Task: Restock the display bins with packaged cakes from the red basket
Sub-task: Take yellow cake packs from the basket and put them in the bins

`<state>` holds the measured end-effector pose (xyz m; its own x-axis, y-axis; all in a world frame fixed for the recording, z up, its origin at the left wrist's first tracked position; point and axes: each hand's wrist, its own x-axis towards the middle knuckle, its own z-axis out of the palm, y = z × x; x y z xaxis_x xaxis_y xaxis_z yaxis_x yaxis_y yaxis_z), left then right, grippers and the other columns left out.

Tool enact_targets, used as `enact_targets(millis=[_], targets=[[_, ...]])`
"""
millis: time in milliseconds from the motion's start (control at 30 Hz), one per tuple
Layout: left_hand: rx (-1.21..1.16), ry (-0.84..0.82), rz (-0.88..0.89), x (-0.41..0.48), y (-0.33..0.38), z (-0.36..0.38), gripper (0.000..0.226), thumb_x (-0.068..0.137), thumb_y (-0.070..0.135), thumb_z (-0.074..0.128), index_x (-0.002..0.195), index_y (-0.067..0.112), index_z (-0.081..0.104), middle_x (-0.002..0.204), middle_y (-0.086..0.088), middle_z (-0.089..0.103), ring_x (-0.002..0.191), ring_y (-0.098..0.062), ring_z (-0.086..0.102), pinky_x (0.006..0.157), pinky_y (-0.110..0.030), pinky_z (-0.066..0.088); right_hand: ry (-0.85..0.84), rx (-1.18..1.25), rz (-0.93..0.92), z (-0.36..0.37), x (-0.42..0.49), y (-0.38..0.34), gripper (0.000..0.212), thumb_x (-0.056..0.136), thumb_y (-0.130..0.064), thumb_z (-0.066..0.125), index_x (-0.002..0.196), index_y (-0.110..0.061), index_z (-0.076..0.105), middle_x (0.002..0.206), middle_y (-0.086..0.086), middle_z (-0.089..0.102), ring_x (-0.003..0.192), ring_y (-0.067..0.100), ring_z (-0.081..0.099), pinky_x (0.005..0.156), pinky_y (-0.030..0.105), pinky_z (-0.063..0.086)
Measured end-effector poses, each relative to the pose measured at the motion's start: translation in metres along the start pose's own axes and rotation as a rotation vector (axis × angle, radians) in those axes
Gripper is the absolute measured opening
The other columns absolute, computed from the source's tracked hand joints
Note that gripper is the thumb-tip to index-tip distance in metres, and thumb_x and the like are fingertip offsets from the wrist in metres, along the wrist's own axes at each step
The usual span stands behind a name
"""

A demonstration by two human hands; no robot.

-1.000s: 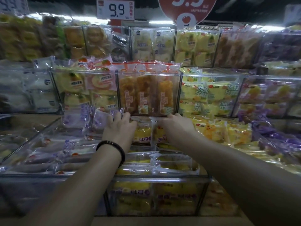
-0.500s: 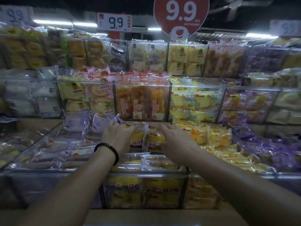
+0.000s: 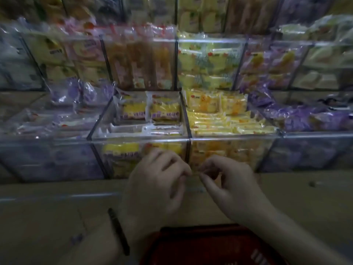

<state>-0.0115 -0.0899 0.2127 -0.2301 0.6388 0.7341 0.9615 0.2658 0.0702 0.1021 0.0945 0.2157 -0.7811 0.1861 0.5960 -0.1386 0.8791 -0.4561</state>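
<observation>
Both hands are now sitting back out of the centre bin (image 3: pixel 141 138), where a second ago they were reaching in among the yellow packs. The view is also tipping lower, so the price signs are no longer showing and the red basket (image 3: pixel 193 230) is coming into sight at the bottom edge.

The left grip (image 3: pixel 156 190) and right grip (image 3: pixel 235 192) are hovering side by side in front of the bin's clear front wall, over the far rim of the basket, with their fingertips nearly meeting. Fingers on both are curling inward, and the right thumb and forefinger are drawing close together. Blur is hiding whether anything is lying between them, so I cannot tell whether either grip is grasping something or clenching on nothing. A black wristband (image 3: pixel 118 233) is circling the left wrist.

Packaged cakes (image 3: pixel 133 110) in yellow wrappers are standing upright, two side by side, at the back of the centre bin. More are lying flat in front of them and showing through the front wall. The next bin to the right is holding yellow-orange packs (image 3: pixel 215 104), and purple packs (image 3: pixel 305 116) are filling the bin beyond it. Long orange cakes (image 3: pixel 142 62) are standing in the tier above. The bins are sitting on a beige worktop (image 3: pixel 53 209). The basket's inside is too dark to make out.
</observation>
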Motion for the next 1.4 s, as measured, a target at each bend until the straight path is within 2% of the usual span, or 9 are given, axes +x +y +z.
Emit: enact_targets(millis=[167,333,533,733,867,967,1133,1233,1400], targets=[[-0.191,-0.600,-0.364,-0.059,0.028,0.063,0.016,0.096,0.050,0.058,0.112,0.047,0.057,0.109,0.023,0.058,0.100,-0.004,0.060,0.081,-0.034,0.058,-0.332,0.079,0.350,0.034,-0.068,0.052,0.009,0.097,-0.038,0.071,0.106,-0.035,0.071,0.094,-0.021,0.070,0.090,-0.005,0.065,0.074,0.013,0.050],[-0.282,-1.059,-0.513,-0.086,0.007,0.137,0.014,0.102,0.043,0.058,0.113,0.037,0.063,0.104,0.012,0.068,0.091,-0.009,0.064,0.072,-0.027,0.052,-0.571,-0.006,0.611,0.069,-0.128,0.126,0.019,0.100,-0.032,0.068,0.116,-0.025,0.075,0.111,-0.012,0.072,0.103,0.006,0.065,0.082,0.022,0.048],[-0.104,-1.290,-0.412,-0.119,-0.011,0.193,0.025,0.099,0.047,0.061,0.116,0.031,0.070,0.122,0.007,0.070,0.112,-0.017,0.066,0.095,-0.037,0.057,-0.700,-0.140,0.858,0.117,-0.184,0.186,0.025,0.095,-0.036,0.072,0.108,-0.016,0.078,0.115,0.008,0.077,0.111,0.028,0.070,0.076,0.027,0.045],[-0.073,-1.617,-0.317,-0.133,-0.007,0.205,0.042,0.102,0.055,0.053,0.131,0.026,0.066,0.129,0.001,0.067,0.113,-0.022,0.064,0.098,-0.041,0.056,-0.970,-0.229,0.967,0.154,-0.223,0.216,0.041,0.084,-0.055,0.074,0.111,-0.025,0.076,0.108,0.002,0.079,0.093,0.018,0.076,0.066,0.022,0.052],[-0.072,-1.726,-0.278,-0.139,-0.007,0.207,0.049,0.103,0.058,0.049,0.134,0.024,0.066,0.134,0.001,0.066,0.119,-0.024,0.064,0.103,-0.044,0.053,-0.999,-0.179,0.861,0.175,-0.242,0.220,0.045,0.085,-0.028,0.079,0.129,-0.024,0.069,0.124,0.009,0.073,0.102,0.022,0.072,0.065,0.019,0.046],[-0.062,-1.734,-0.278,-0.141,-0.009,0.211,0.053,0.103,0.058,0.050,0.141,0.022,0.062,0.141,0.000,0.062,0.125,-0.023,0.060,0.106,-0.041,0.050,-0.891,-0.245,0.713,0.204,-0.271,0.241,0.080,0.056,-0.063,0.072,0.133,-0.051,0.057,0.125,0.000,0.067,0.111,0.022,0.068,0.091,0.029,0.058],[-0.078,-1.728,-0.293,-0.138,-0.010,0.216,0.053,0.103,0.058,0.051,0.141,0.024,0.060,0.141,0.001,0.061,0.125,-0.022,0.059,0.106,-0.041,0.050,-0.674,-0.245,0.735,0.243,-0.310,0.291,0.042,0.085,-0.055,0.044,0.115,-0.037,0.067,0.117,0.005,0.064,0.111,0.031,0.064,0.096,0.042,0.053],[-0.110,-1.728,-0.286,-0.135,-0.007,0.218,0.048,0.103,0.057,0.050,0.136,0.024,0.062,0.134,0.001,0.064,0.118,-0.022,0.061,0.103,-0.043,0.052,-0.641,-0.256,0.787,0.255,-0.320,0.305,0.047,0.079,-0.062,0.059,0.117,-0.037,0.069,0.116,-0.009,0.063,0.110,0.018,0.063,0.097,0.032,0.051],[-0.107,-1.756,-0.272,-0.131,-0.003,0.220,0.049,0.105,0.056,0.048,0.138,0.022,0.061,0.134,-0.001,0.063,0.118,-0.023,0.061,0.102,-0.043,0.052,-1.251,-0.141,0.744,0.228,-0.287,0.259,0.061,0.099,-0.048,0.064,0.146,-0.010,0.059,0.143,0.009,0.062,0.133,0.022,0.055,0.107,0.027,0.039]])
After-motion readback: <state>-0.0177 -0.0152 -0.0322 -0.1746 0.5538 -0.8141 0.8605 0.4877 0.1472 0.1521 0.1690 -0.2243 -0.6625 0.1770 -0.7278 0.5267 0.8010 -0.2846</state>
